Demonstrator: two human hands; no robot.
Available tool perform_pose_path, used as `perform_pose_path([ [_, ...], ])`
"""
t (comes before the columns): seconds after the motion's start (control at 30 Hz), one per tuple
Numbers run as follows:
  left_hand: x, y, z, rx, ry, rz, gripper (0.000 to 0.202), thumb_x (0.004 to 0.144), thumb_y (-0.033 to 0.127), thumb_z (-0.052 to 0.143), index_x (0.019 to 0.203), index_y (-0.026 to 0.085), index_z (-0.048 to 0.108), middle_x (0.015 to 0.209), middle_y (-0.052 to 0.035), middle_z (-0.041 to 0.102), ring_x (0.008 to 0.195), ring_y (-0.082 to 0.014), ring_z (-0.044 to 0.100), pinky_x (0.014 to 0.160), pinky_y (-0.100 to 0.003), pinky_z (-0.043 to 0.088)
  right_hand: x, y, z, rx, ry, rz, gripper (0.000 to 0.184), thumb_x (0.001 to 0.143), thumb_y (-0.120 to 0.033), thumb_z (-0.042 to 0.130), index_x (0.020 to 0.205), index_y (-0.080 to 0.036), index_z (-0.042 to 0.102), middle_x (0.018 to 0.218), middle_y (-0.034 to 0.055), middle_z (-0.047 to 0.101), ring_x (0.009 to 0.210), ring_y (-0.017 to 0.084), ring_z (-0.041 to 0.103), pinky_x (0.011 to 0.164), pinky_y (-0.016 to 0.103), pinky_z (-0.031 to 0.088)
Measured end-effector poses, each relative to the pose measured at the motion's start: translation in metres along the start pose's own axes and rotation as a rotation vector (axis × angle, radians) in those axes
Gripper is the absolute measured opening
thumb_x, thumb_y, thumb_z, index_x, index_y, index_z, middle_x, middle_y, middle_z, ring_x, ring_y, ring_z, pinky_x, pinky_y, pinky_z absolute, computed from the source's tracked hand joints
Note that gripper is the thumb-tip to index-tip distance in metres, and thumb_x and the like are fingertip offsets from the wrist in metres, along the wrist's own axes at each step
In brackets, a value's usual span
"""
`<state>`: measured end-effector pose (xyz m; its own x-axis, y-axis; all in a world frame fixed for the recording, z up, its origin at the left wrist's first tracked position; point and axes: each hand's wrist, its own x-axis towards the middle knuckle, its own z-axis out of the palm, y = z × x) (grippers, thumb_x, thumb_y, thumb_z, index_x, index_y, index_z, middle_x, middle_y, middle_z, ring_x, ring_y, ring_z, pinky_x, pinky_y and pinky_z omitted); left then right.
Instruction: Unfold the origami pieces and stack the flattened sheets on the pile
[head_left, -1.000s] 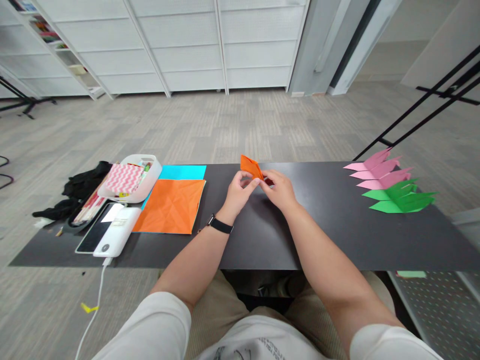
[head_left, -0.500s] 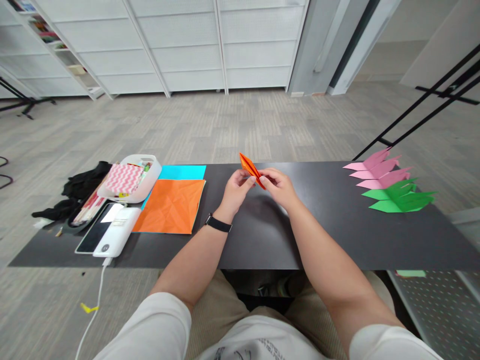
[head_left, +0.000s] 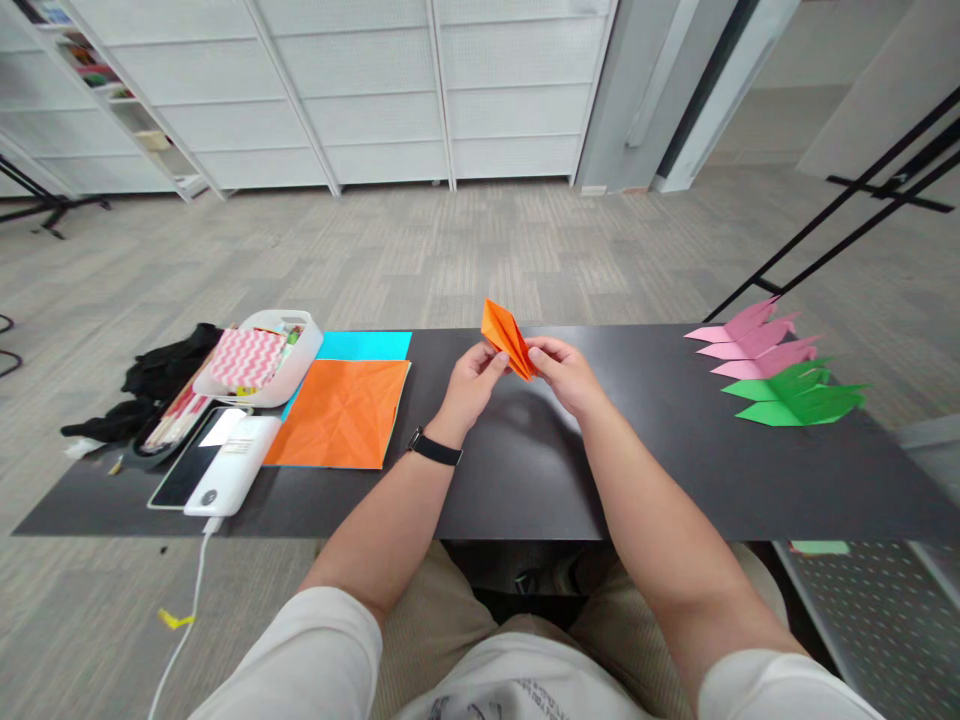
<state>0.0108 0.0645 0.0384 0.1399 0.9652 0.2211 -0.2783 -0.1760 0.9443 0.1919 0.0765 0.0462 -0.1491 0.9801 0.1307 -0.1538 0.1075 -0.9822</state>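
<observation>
A folded piece of orange origami paper [head_left: 507, 334] is held just above the dark table [head_left: 517, 480], its pointed end up and away from me. My left hand [head_left: 472, 382] pinches its lower left side between thumb and fingers. On the lower right edge, my right hand [head_left: 564, 374] grips it the same way. Creases and layered flaps show on the side facing me. A stack of square orange paper [head_left: 341, 412] lies left of my left hand, over a blue sheet [head_left: 366, 345].
Folded pink paper shapes [head_left: 757, 340] and green ones [head_left: 802, 395] stand at the right. On the left are a white basket [head_left: 300, 355], a phone [head_left: 184, 465], a white power bank [head_left: 236, 465] with a cable [head_left: 196, 590], and black cloth [head_left: 169, 360].
The orange folded paper has turned, so a broader face now shows. My right hand has shifted slightly right along its edge; my left hand keeps nearly the same place.
</observation>
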Motion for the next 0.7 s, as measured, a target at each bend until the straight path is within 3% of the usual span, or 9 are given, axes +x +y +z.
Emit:
perform_pose_path([
  [0.2, 0.002, -0.007, -0.005, 0.147, 0.045, -0.001, 0.035, 0.094, 0.052, 0.074, 0.089, 0.019, 0.066, 0.093, -0.0041, 0.072, 0.088, -0.017, 0.069, 0.091, -0.033, 0.058, 0.002, 0.003, -0.005, -0.261, 0.192, -0.127, 0.045, 0.086, -0.07, 0.073, 0.09, -0.025, 0.08, 0.086, 0.0024, 0.079, 0.08, 0.021, 0.07, 0.083, 0.038, 0.057],
  [0.37, 0.005, -0.008, -0.015, 0.48, 0.137, 0.102, 0.02, 0.096, 0.035, 0.069, 0.084, 0.019, 0.069, 0.119, -0.0101, 0.071, 0.105, -0.0203, 0.071, 0.099, -0.035, 0.058, 0.007, 0.002, -0.023, -0.542, 0.286, -0.153, 0.032, 0.092, -0.053, 0.066, 0.087, -0.024, 0.078, 0.087, 0.0031, 0.078, 0.084, 0.023, 0.07, 0.084, 0.038, 0.053],
  [0.5, 0.006, -0.004, -0.023, 0.651, 0.197, 0.142, 0.016, 0.097, 0.028, 0.066, 0.084, 0.019, 0.07, 0.127, -0.012, 0.067, 0.103, -0.0202, 0.072, 0.095, -0.037, 0.061, 0.008, -0.003, -0.039, -0.758, 0.422, -0.273, 0.029, 0.095, -0.046, 0.061, 0.082, -0.023, 0.074, 0.085, 0.0051, 0.074, 0.083, 0.024, 0.067, 0.082, 0.038, 0.051],
  [0.7, 0.006, 0.006, -0.033, 0.902, 0.227, 0.182, 0.01, 0.099, 0.023, 0.064, 0.091, 0.02, 0.07, 0.125, -0.0115, 0.069, 0.12, -0.0246, 0.067, 0.105, -0.04, 0.055, 0.009, -0.008, -0.058, -0.901, 0.462, -0.299, 0.027, 0.096, -0.04, 0.056, 0.082, -0.023, 0.07, 0.09, 0.0081, 0.073, 0.085, 0.024, 0.064, 0.082, 0.039, 0.049],
])
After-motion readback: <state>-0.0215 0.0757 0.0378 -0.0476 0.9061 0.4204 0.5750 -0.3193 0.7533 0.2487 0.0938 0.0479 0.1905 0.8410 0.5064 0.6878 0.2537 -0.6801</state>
